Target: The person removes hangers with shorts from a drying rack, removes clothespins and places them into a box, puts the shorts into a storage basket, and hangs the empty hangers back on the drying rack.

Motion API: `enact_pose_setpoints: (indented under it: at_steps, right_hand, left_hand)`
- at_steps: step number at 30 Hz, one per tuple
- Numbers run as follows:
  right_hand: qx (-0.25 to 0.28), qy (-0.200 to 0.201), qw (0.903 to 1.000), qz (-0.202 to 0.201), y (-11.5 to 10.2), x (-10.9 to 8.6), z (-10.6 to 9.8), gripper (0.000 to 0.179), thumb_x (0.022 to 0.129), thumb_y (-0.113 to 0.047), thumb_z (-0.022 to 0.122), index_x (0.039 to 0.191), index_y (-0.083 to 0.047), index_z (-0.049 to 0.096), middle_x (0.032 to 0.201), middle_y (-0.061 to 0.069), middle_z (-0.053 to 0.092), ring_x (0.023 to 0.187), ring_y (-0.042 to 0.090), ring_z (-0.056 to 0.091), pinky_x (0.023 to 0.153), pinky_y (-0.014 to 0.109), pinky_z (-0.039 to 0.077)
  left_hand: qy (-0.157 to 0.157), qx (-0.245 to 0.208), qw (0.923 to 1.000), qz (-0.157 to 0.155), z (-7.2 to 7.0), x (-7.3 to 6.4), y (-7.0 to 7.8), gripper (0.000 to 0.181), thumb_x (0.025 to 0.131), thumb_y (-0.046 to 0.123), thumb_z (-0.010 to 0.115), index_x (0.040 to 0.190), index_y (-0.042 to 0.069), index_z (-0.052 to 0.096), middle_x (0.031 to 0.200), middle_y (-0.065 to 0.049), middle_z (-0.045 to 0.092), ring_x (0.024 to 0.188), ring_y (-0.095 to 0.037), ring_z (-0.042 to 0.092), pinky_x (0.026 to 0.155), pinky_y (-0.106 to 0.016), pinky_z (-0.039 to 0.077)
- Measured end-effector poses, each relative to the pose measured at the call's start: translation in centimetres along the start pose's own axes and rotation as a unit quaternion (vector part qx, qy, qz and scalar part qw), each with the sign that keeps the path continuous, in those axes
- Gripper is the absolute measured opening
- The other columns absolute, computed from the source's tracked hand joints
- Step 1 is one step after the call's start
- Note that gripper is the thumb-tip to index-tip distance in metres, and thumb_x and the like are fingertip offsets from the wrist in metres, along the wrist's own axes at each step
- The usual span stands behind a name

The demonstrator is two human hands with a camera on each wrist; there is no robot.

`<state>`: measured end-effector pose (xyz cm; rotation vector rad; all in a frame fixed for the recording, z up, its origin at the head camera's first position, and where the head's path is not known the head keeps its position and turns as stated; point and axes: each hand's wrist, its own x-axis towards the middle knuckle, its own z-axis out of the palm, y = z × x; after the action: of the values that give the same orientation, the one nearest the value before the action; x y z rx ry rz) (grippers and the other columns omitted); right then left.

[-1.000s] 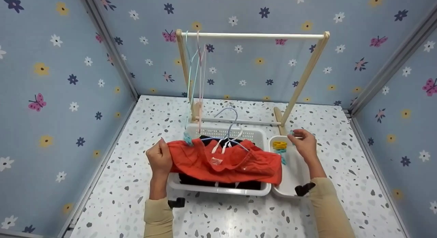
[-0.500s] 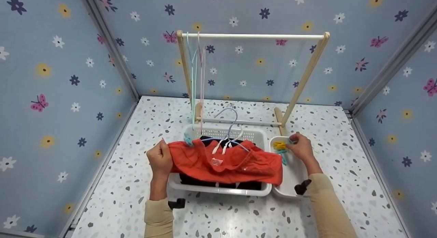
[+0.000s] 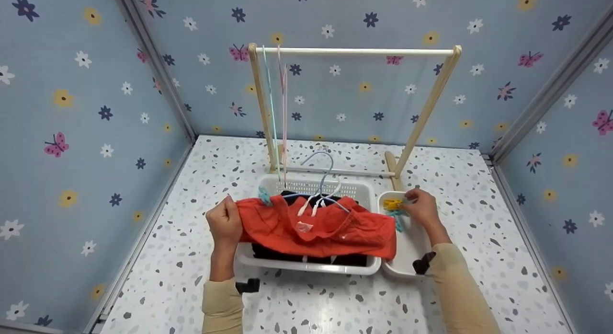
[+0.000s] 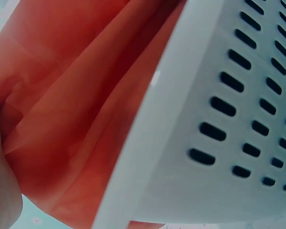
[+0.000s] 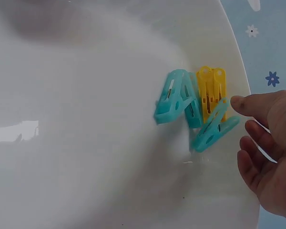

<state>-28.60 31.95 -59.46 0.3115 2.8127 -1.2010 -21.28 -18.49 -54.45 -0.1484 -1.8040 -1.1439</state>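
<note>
A red shirt (image 3: 316, 233) with a light neck label lies across a white basket (image 3: 373, 195), a blue hanger (image 3: 330, 168) in its neckline. My left hand (image 3: 224, 221) grips the shirt's left shoulder. A teal clothespin (image 3: 264, 195) sits on that shoulder near the neckline. At the far right of the basket, my right hand (image 3: 422, 209) reaches over a white tray (image 3: 412, 267). Its thumb tip is just beside a teal clothespin (image 5: 213, 128), and nothing shows between its loosely bent fingers. Yellow clothespins (image 5: 212, 93) and other teal clothespins (image 5: 174, 98) lie together there.
Behind the basket stands a wooden rack with a white rail (image 3: 354, 51). Thin teal hangers (image 3: 270, 99) and pink hangers (image 3: 285, 118) hang at its left end. Dark clothing (image 3: 311, 259) lies in the basket under the shirt. Patterned walls enclose the speckled table (image 3: 316, 305).
My right hand has lowered into the tray and let go of the teal clothespin it pinched above it. The hanging hangers have swung slightly. My left hand keeps its grip on the shirt.
</note>
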Motion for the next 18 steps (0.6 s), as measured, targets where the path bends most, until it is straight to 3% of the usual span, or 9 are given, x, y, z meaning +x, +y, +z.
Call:
enact_pose_setpoints:
  at_steps: [9, 18]
  right_hand:
    - [-0.002, 0.014, 0.9998, -0.016, 0.13, 0.02, -0.05, 0.018, 0.090, -0.012, 0.067, 0.103, 0.000, 0.063, 0.099, 0.016, 0.061, 0.088, 0.028, 0.055, 0.078, 0.037, 0.047]
    - [0.012, 0.026, 0.9989, -0.038, -0.36, 0.00, -0.39, 0.018, 0.093, -0.016, 0.065, 0.103, -0.001, 0.065, 0.097, 0.015, 0.062, 0.088, 0.027, 0.055, 0.078, 0.036, 0.047]
  left_hand:
    - [0.000, -0.004, 1.0000, 0.005, 0.01, 0.01, 0.10, 0.047, 0.091, -0.002, 0.051, 0.050, 0.010, 0.033, 0.049, 0.006, 0.026, 0.046, -0.008, 0.023, 0.042, -0.025, 0.015]
    - [0.003, 0.006, 0.9998, 0.021, -0.05, 0.03, 0.16, 0.046, 0.091, -0.001, 0.050, 0.050, 0.010, 0.033, 0.048, 0.005, 0.026, 0.046, -0.009, 0.023, 0.042, -0.026, 0.015]
